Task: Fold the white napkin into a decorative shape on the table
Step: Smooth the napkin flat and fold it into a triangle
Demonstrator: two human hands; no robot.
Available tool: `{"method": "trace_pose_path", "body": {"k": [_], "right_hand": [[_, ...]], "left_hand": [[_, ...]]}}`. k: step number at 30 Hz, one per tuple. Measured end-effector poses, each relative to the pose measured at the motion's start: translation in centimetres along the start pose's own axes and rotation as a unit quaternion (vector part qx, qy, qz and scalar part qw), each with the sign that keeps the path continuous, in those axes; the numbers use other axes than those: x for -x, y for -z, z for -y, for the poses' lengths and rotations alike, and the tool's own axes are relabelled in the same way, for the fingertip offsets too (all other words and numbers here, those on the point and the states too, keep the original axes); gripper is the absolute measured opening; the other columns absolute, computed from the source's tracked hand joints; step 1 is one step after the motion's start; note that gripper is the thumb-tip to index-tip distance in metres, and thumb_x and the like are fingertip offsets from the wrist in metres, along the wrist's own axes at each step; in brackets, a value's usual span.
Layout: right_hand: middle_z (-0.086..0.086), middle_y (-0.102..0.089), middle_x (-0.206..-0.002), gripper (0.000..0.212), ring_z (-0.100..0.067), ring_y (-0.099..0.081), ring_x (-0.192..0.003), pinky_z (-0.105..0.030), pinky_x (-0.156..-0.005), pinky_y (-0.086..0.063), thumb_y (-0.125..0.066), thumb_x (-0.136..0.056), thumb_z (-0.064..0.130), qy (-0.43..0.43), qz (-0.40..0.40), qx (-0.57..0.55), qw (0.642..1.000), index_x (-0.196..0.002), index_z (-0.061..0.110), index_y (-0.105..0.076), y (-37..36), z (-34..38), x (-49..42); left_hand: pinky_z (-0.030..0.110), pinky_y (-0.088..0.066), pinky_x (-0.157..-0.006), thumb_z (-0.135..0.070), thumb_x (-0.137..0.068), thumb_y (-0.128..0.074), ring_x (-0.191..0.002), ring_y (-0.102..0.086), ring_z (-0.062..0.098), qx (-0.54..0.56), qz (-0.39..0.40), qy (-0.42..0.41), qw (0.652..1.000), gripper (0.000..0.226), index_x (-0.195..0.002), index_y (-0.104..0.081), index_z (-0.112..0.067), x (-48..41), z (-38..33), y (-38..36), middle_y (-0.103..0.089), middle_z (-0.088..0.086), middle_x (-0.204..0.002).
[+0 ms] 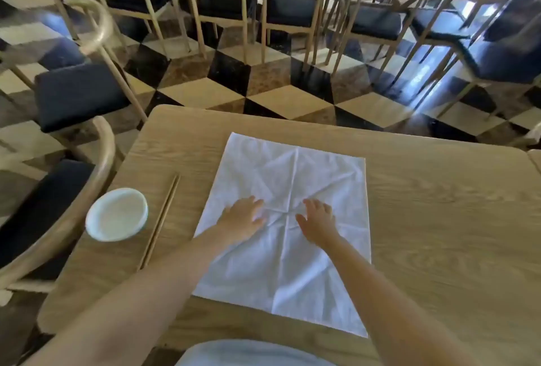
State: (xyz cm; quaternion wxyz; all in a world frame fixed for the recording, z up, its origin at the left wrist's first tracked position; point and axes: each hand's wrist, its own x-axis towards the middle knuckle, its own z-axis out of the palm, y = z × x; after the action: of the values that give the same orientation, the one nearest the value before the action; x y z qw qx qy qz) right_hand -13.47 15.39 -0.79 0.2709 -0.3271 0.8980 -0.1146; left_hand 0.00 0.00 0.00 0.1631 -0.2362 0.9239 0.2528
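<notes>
A white napkin (pixel 289 178) lies spread flat as a square on the wooden table (pixel 439 219), with crossing crease lines meeting near its middle. My left hand (pixel 243 218) rests palm down on the cloth just left of the centre crease, fingers apart. To the right of that crease my right hand (pixel 317 219) lies palm down too, fingers spread. Both hands press on the napkin and hold nothing. The two forearms cover parts of the napkin's near half.
A small white bowl (pixel 117 215) stands near the table's left edge, with a pair of wooden chopsticks (pixel 159 221) lying between it and the napkin. Wooden chairs with dark cushions (pixel 77 95) stand at the left and across the checkered floor.
</notes>
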Motion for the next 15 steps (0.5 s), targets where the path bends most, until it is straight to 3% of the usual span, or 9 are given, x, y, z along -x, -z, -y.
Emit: {"method": "trace_pose_path", "body": {"k": [2,5,10,13,15], "right_hand": [[-0.009,-0.007,-0.158,0.059,-0.033,-0.003,-0.143,-0.048,-0.115,-0.008,-0.037,-0.097,0.04,-0.051,-0.02,0.0,0.999,-0.147,0.018,-0.016,-1.3,-0.6,0.2],[-0.004,0.012,-0.158,0.066,-0.031,0.012,-0.143,-0.051,-0.116,0.002,-0.03,-0.096,0.05,-0.052,-0.023,0.053,0.997,-0.148,0.024,-0.001,-3.5,-1.9,0.4],[0.003,0.017,-0.156,0.071,-0.026,0.017,-0.143,-0.048,-0.113,0.013,-0.028,-0.091,0.06,-0.008,-0.072,0.077,0.994,-0.147,0.03,0.005,-4.9,-3.5,0.4],[0.008,0.012,-0.157,0.068,-0.024,0.016,-0.143,-0.048,-0.114,0.013,-0.025,-0.091,0.06,0.007,-0.083,0.096,0.992,-0.147,0.034,0.002,-4.3,-4.7,-0.4],[0.009,0.01,-0.157,0.066,-0.024,0.016,-0.143,-0.049,-0.115,0.011,-0.023,-0.091,0.06,0.013,-0.079,0.109,0.991,-0.146,0.035,0.004,-3.2,-5.7,-1.3]], "left_hand": [[0.052,-0.019,-0.11,-0.041,-0.096,-0.035,-0.142,-0.014,0.024,-0.053,-0.003,-0.001,0.999,0.055,-0.146,-0.019,-0.023,0.1,0.2,-1.4,-0.013,0.005,-0.157],[0.053,-0.003,-0.113,-0.045,-0.097,-0.027,-0.145,0.003,0.019,-0.07,-0.018,0.01,0.997,0.057,-0.147,-0.007,-0.027,0.5,1.2,-3.8,0.002,0.0,-0.159],[0.054,0.01,-0.112,-0.05,-0.096,-0.024,-0.143,0.013,0.02,-0.108,-0.073,0.023,0.991,0.062,-0.144,0.01,-0.029,0.9,1.5,-6.3,0.009,0.002,-0.158],[0.056,0.006,-0.112,-0.054,-0.091,-0.015,-0.143,0.004,0.027,-0.102,-0.129,0.033,0.986,0.063,-0.145,-0.003,-0.023,1.0,0.6,-7.2,0.002,0.002,-0.156],[0.056,0.005,-0.113,-0.055,-0.087,-0.007,-0.142,0.007,0.027,-0.109,-0.146,0.047,0.982,0.066,-0.145,-0.004,-0.022,1.0,0.3,-7.6,0.008,-0.001,-0.152]]}}
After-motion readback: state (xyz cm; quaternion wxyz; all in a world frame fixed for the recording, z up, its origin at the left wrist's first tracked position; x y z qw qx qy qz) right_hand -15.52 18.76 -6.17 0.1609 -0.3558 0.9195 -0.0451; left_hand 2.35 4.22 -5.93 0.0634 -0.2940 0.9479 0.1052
